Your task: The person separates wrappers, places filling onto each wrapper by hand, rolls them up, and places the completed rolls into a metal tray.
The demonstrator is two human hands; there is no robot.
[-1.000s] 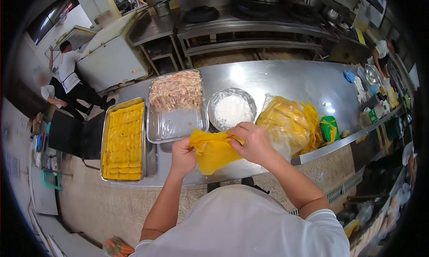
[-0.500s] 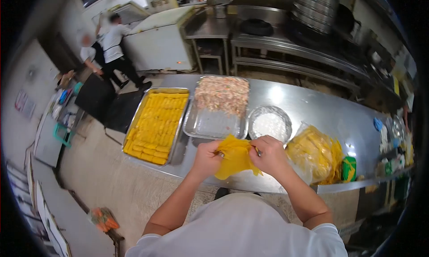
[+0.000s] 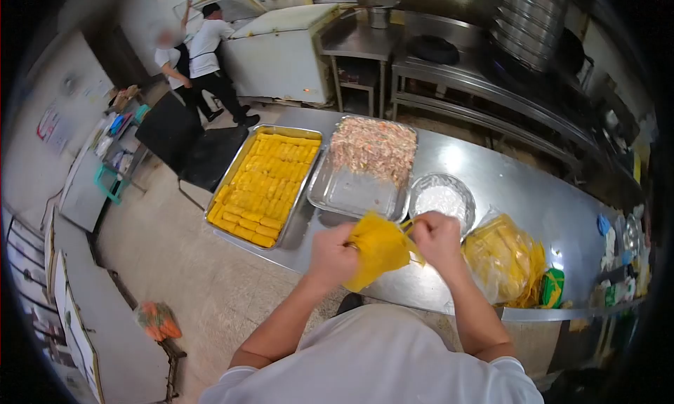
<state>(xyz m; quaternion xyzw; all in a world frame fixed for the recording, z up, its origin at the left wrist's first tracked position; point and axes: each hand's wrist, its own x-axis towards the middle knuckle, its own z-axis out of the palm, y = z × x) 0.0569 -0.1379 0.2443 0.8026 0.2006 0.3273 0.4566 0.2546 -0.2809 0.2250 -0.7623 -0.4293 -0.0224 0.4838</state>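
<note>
The right hand (image 3: pixel 437 239) had just pulled farther right, pinching a yellow strip (image 3: pixel 408 226) (probably separating layers), while the left hand (image 3: pixel 333 255) gripped the yellow sheet (image 3: pixel 379 253) by the near edge of the table (image 3: pixel 428 292).

No readable text; print on wall poster (image 3: pixel 49 124) too blurred.

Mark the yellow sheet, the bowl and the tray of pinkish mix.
Yellow sheet (image 3: pixel 379 253): head view, middle of its surface.
Bowl (image 3: pixel 444 180): head view, inner wall, far side.
Tray of pinkish mix (image 3: pixel 354 193): head view, bare part of its bottom.
</note>
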